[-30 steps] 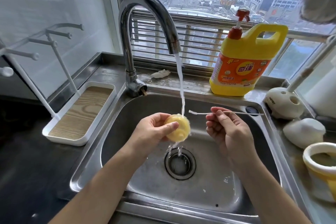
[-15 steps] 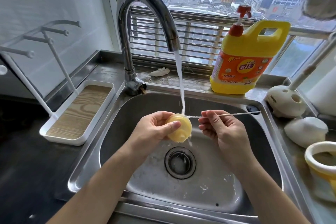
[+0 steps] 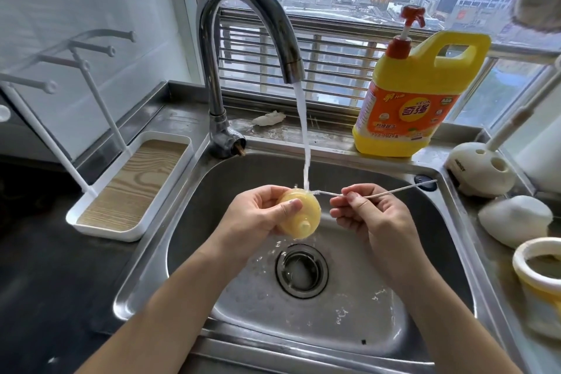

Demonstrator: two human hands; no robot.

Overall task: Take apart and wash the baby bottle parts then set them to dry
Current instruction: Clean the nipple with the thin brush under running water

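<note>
left hand [image 3: 258, 215] grips yellow nipple [image 3: 303, 215] under the tap stream [image 3: 305, 143], right hand [image 3: 364, 212] pinches thin brush [image 3: 394, 190] lying level, bristle tip pointing left at nipple's upper rim

A: What do you see of the body?
B: I see bare forearms [image 3: 170, 307], a bare left hand [image 3: 258, 215] and a bare right hand [image 3: 373, 218]. The nails [image 3: 293, 206] look short.

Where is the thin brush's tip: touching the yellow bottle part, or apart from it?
Touching. The head view shows the bristled tip of the thin brush meeting the upper rim of the yellow bottle part, with no gap.
</note>
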